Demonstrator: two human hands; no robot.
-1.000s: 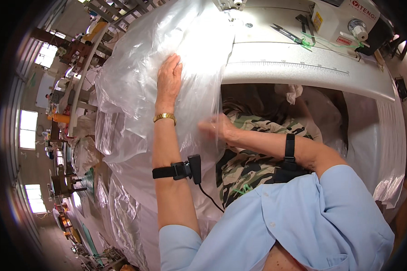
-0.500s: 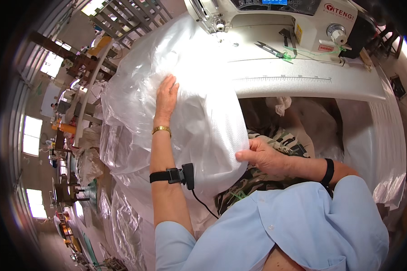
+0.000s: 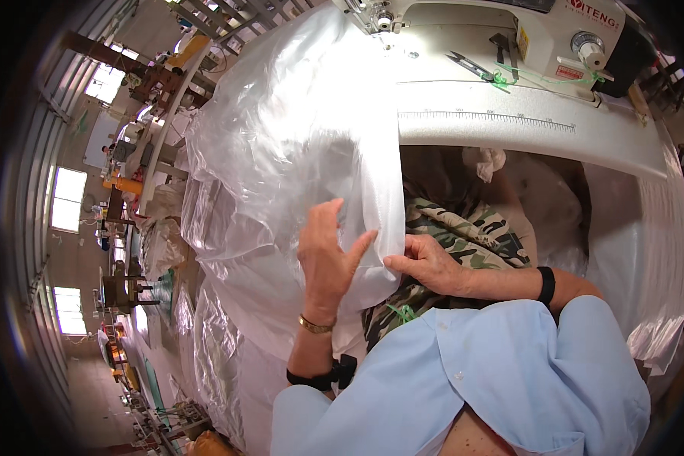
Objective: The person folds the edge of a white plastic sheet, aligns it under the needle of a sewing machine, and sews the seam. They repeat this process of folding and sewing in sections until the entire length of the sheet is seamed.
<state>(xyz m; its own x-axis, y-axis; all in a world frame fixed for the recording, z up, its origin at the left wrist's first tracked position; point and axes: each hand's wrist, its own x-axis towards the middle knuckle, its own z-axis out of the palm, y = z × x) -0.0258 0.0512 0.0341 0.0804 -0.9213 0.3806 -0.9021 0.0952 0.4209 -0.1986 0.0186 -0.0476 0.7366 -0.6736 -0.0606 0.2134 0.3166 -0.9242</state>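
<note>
A large sheet of white woven plastic with a clear film layer [image 3: 258,144] spills from the sewing machine's bed down over my lap. Its right edge hangs as a folded strip, and my right hand [image 3: 431,264] pinches that edge between thumb and fingers. Over the film, beside the strip, is my left hand [image 3: 328,251], open, with thumb and fingers spread and nothing held. The white sewing machine [image 3: 479,19] stands at the top, its needle area brightly lit above the sheet's far end.
On the machine bed lie thread snips [image 3: 471,67] and a small dark tool [image 3: 503,55] with green thread. A printed ruler scale [image 3: 494,118] runs along the table's front edge. More plastic sheeting [image 3: 631,251] hangs at the right. Railings [image 3: 228,19] stand at the far left.
My left hand has come back toward me and right, off the upper film, its fingers spreading. My right hand keeps the edge, which now hangs straighter and narrower.
</note>
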